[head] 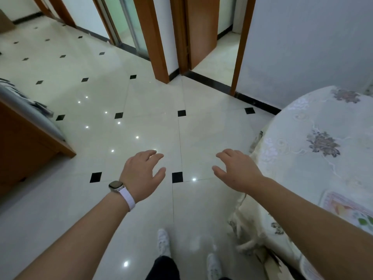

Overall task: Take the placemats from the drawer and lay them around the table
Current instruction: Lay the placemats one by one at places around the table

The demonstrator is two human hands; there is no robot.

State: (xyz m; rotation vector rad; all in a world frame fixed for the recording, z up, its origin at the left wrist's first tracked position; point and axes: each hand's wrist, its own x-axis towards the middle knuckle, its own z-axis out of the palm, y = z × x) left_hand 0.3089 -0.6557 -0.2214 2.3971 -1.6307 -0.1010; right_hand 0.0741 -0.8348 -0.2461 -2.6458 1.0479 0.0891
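Observation:
My left hand point(141, 172) and my right hand point(236, 170) are stretched out over the tiled floor, fingers apart, holding nothing. A watch with a pale strap is on my left wrist. The round table point(314, 126) with a white flowered cloth stands at the right, close to my right arm. One colourful placemat point(349, 209) lies on the table near its right edge, partly cut off by the frame and my forearm. A second pale mat edge point(310, 267) shows at the bottom right. No drawer is in view.
A wooden cabinet point(24, 150) with a grey top stands at the left. Glossy white floor with small black tiles point(177, 176) spreads ahead. Wooden door frames point(157, 47) and an open door are at the back. My white shoes point(163, 241) show below.

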